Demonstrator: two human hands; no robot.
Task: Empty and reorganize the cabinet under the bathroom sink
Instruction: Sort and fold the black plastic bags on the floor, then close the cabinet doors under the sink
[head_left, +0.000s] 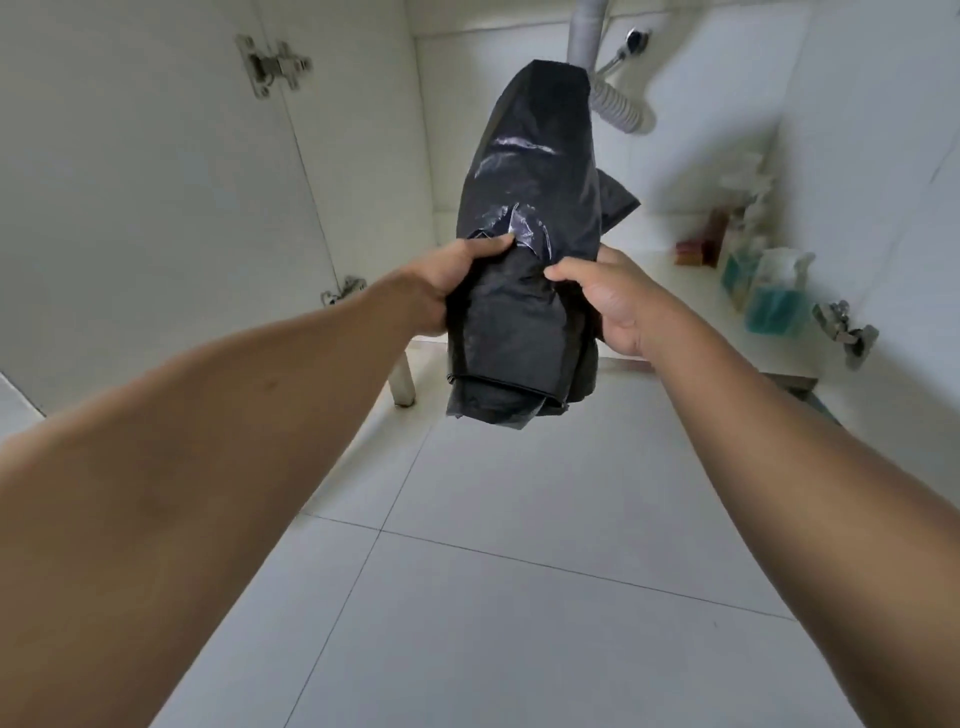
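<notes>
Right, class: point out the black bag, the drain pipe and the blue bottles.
black bag (530, 171), head view, on its upper shiny side.
drain pipe (585, 31), head view, on the straight grey section.
blue bottles (774, 309), head view, on the nearest one's blue liquid.

No readable text; labels on bottles (774, 296) too blurred.

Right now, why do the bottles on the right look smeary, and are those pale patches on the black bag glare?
Head view: the bottles are blurred, probably by camera motion; the black bag, gripped by the left hand and right hand, is sharper, and its pale patches are light glinting off creases.
</notes>
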